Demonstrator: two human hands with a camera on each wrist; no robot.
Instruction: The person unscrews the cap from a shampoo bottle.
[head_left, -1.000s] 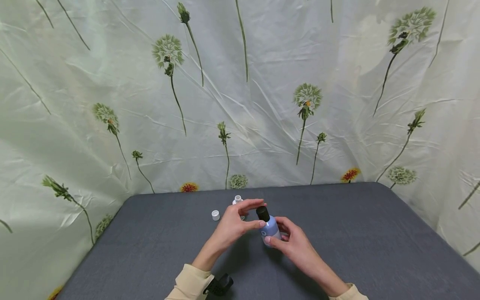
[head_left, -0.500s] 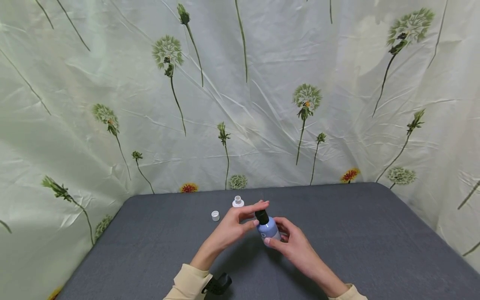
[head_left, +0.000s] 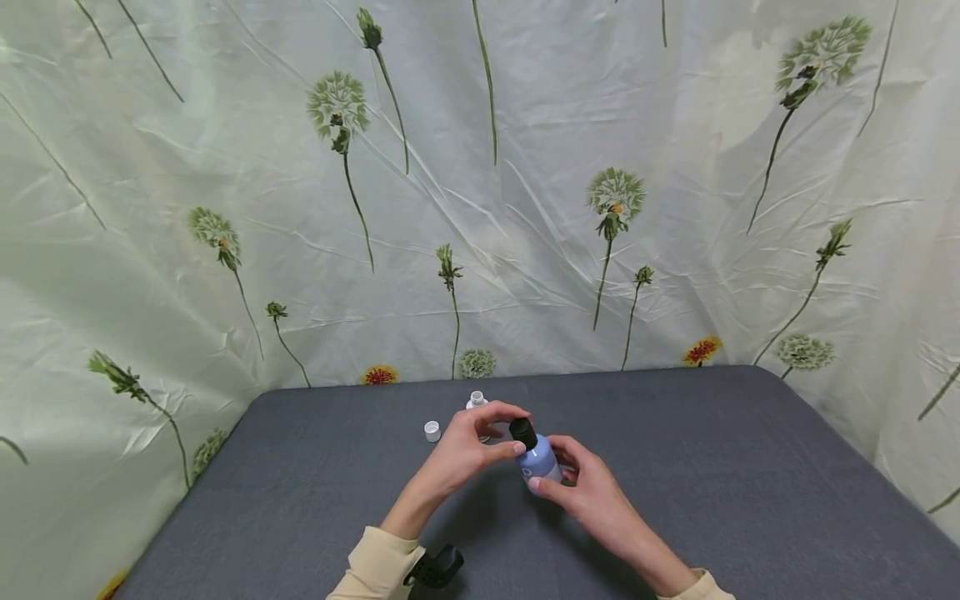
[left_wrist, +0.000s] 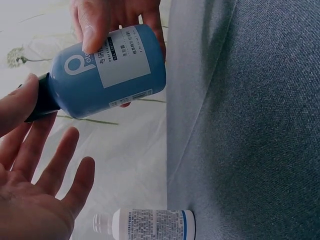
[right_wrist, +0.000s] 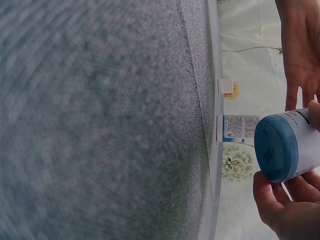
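- As the left hand [head_left: 468, 446] pinches a short black cylindrical cap [head_left: 522, 432] between thumb and finger, the right hand [head_left: 592, 487] grips the glossy blue round-shouldered bottle [head_left: 538, 460] beneath it, thumb on the near side and fingers behind.
- Seen from the left wrist, the outer fingers of the left hand extend away from the cap, which sits on the bottle's neck.
- Held aloft between the two hands, the bottle tilts above the worktop [head_left: 315, 492], its base visible from the right wrist; a pale rectangular label [left_wrist: 125, 62] with dark print wraps its side, next to a large white letter-like mark.
- Cream cloth sleeves [head_left: 381, 560] cover both forearms, and a black wrist-worn device [head_left: 435, 569] shows beside the left cuff.
- Just beyond the left hand, and partly hidden by it in the head view, a small white bottle [left_wrist: 155, 225] with printed text and a blue band near its base stands upright, its neck uncapped.
- To that bottle's left, near but apart, a small white ribbed cap [head_left: 432, 431] rests on the dark grey fabric-covered worktop.
- Behind the worktop hangs a pale, creased curtain [head_left: 517, 217] printed with dandelions, green stems and red-and-yellow blooms.
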